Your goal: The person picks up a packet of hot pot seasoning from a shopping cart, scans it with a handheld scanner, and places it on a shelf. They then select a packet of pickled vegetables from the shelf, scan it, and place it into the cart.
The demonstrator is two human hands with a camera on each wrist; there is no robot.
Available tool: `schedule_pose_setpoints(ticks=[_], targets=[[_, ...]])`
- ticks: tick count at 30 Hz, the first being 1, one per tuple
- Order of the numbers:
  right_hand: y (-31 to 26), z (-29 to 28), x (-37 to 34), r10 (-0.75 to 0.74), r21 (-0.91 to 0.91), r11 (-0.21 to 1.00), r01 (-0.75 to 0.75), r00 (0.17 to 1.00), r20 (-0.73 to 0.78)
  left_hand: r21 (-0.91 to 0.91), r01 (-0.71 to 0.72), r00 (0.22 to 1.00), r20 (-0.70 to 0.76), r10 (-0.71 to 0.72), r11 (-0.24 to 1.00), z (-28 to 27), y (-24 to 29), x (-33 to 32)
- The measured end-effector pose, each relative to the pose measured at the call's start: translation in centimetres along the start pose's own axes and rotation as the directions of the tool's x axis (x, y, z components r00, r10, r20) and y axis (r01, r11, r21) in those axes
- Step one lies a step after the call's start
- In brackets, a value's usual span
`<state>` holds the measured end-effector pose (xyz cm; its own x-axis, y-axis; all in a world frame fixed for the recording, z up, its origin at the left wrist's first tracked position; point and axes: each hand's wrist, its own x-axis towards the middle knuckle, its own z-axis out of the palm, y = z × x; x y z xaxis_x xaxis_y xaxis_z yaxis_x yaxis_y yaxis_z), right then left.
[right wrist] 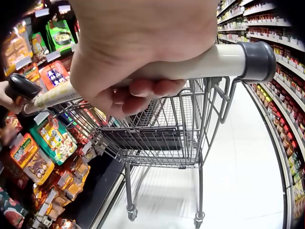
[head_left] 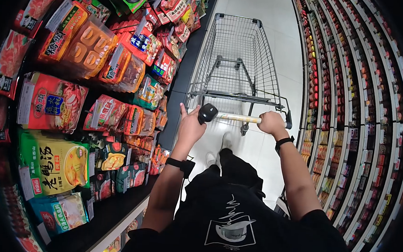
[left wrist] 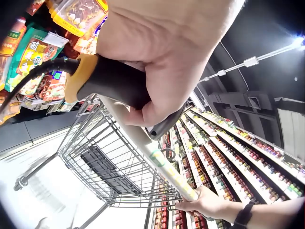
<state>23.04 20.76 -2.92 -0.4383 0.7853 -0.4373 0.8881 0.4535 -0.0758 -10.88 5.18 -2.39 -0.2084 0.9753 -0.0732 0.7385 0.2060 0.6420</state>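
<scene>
A wire shopping cart stands ahead of the person, its basket holding no goods. The right hand grips the cart's pale handle bar near its right end, fingers curled underneath. At the bar's left end, the left hand holds a black corded handheld device, which looks like a barcode scanner. In the left wrist view the device shows a yellow collar and a cable at one end, lying across the bar with the thumb and fingers around it. Its far end is partly hidden by the hand.
Close on the left, a shelf holds packaged soup and hotpot seasonings. Its dark base edge runs beside the cart. Long racks of jars line the right side. White tiled floor stretches ahead between them.
</scene>
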Motion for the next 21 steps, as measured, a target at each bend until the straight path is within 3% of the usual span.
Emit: schedule_pose_setpoints(ticks=[2,3,9,12,15,17,21], targets=[[0.6,-1.0,1.8,0.012,0.036,0.999,-0.012,1.0,0.004,-0.004,-0.063,0.997,0.034,0.063,0.998,-1.0,0.2,2.4],[1.2,-1.0,3.0,-0.002,0.036,0.999,0.003,1.0,-0.014,-0.031,-0.112,0.994,-0.016,0.112,0.993,-0.9,0.0,3.6],[3.7,-3.0,8.5,-0.042,0.076,0.996,0.05,0.994,-0.097,-0.065,-0.037,0.994,0.104,0.043,0.997,-2.0,0.9,10.8],[4.8,-4.7,10.8,-0.03,0.052,0.998,0.035,0.996,-0.088,-0.083,-0.081,0.983,0.158,0.093,0.993,-2.7,1.1,14.1],[5.9,-6.4,13.1,-0.054,0.06,0.997,0.058,0.996,-0.072,-0.059,-0.063,0.957,0.281,0.077,0.996,-3.4,-0.1,17.7],[7.0,-6.1,14.8,-0.078,0.094,0.991,0.091,0.988,-0.137,-0.051,-0.029,0.927,0.372,0.046,0.998,-4.0,0.0,19.8],[8.7,-7.7,18.7,-0.104,0.118,0.985,0.125,0.979,-0.174,-0.007,0.037,0.916,0.401,-0.031,0.999,-5.0,1.8,24.0]])
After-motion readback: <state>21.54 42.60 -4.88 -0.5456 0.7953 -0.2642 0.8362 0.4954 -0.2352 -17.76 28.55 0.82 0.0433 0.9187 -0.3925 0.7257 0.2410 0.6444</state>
